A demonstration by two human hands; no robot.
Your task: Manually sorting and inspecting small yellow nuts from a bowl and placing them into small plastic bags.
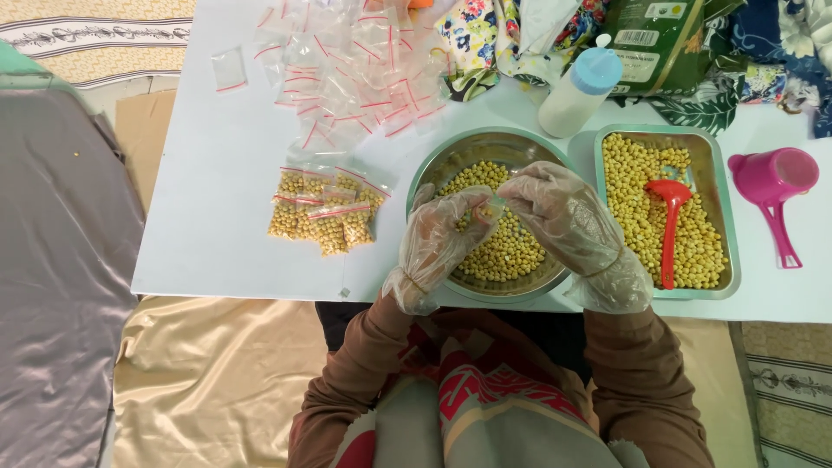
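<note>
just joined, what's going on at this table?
A person in clear plastic gloves holds a small clear bag between the left hand and right hand, over a round metal bowl of yellow beans. Filled bags lie left of the bowl, with empty bags piled beyond them. To the right, a rectangular metal tray holds more beans and a red scoop.

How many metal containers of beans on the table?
2. A round bowl at centre, under the left hand and right hand, and a rectangular tray to its right with a red scoop in it. None seems hidden.
</note>
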